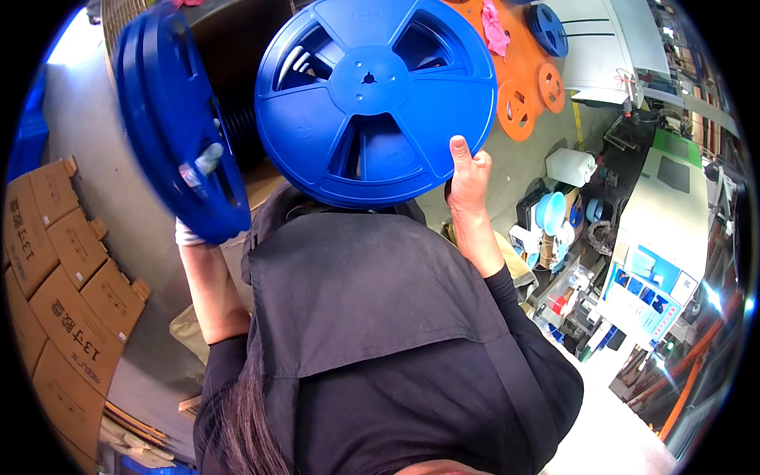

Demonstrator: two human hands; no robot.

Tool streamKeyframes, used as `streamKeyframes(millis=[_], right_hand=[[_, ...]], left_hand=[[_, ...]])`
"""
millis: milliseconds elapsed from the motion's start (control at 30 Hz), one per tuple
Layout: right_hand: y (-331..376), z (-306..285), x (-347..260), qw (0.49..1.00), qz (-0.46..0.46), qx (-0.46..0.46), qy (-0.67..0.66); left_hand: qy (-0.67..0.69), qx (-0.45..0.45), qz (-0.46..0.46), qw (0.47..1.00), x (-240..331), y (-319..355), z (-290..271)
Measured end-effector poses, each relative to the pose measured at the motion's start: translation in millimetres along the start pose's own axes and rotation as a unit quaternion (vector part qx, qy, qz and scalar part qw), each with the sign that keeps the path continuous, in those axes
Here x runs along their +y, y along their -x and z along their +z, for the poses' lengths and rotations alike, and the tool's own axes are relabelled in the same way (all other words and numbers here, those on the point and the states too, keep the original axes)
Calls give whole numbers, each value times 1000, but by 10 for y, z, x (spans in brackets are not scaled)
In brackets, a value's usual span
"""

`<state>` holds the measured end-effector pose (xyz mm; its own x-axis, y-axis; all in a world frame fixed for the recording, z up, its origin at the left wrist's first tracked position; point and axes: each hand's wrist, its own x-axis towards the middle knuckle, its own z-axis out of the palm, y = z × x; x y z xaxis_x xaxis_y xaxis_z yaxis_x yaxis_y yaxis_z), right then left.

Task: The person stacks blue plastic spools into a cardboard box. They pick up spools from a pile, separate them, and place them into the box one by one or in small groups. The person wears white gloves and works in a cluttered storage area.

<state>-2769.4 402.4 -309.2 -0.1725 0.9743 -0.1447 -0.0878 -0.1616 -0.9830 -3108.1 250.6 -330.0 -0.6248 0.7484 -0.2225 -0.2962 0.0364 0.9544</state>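
Observation:
A large blue plastic reel [369,77] faces me at the top middle, with at least one more rim just behind its lower edge. My right hand [469,176] is closed on its lower right rim, thumb laid over the front face and the other fingers hidden behind. Through its upper left window show whitish curved shapes that I cannot make out. To the left, several blue reels [170,119] stand tilted together, a little blurred. My left hand [207,161] grips these, its pale-covered fingers showing through an opening and the wrist below the rim.
Brown cardboard boxes [75,317] are stacked on the left. Beyond the reel, an orange surface [469,12] bears a pink cloth [495,30]. Orange reels [516,109] and dark blue reels [546,30] are beside it. At right are a white jug [571,166], a light-blue basin [551,212] and a pale machine [665,214].

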Motion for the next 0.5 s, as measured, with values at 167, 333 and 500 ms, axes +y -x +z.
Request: streamKeyframes(millis=[167, 333, 500], right_hand=[[15, 73, -67, 999, 24, -19, 16], [174, 259, -85, 997, 27, -35, 70], [281, 259, -23, 983, 43, -54, 169]], left_hand=[[81, -125, -39, 988, 129, -96, 341], [-162, -176, 111, 965, 71, -193, 635], [-479, -219, 116, 842, -65, -185, 858]])
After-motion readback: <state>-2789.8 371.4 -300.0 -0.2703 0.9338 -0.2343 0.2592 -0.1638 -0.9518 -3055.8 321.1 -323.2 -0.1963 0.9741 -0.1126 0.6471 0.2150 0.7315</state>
